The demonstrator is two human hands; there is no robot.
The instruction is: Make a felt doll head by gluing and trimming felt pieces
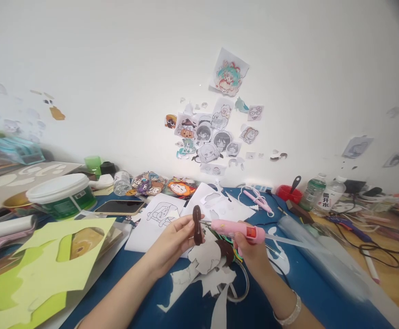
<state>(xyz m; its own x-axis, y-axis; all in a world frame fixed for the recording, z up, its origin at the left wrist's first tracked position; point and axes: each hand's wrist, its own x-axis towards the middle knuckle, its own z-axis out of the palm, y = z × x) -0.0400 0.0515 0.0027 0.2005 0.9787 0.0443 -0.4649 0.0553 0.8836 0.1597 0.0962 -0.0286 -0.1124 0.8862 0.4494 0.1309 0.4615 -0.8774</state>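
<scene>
Beside brown oval point(196, 225); pink plastic glue gun point(232, 227)

Brown piece point(197, 225) hides part of the fingers of my left grip point(175, 238). My right grip point(253, 252) covers most of the handle of the pink glue gun point(227, 227); nozzle contact with the brown piece: cannot tell. Lower edge cuts both my forearms point(124, 290). Left edge crops the roller point(7, 229), yellow-green sheets point(74, 270). Clear plastic roll point(322, 258): blurred.
</scene>
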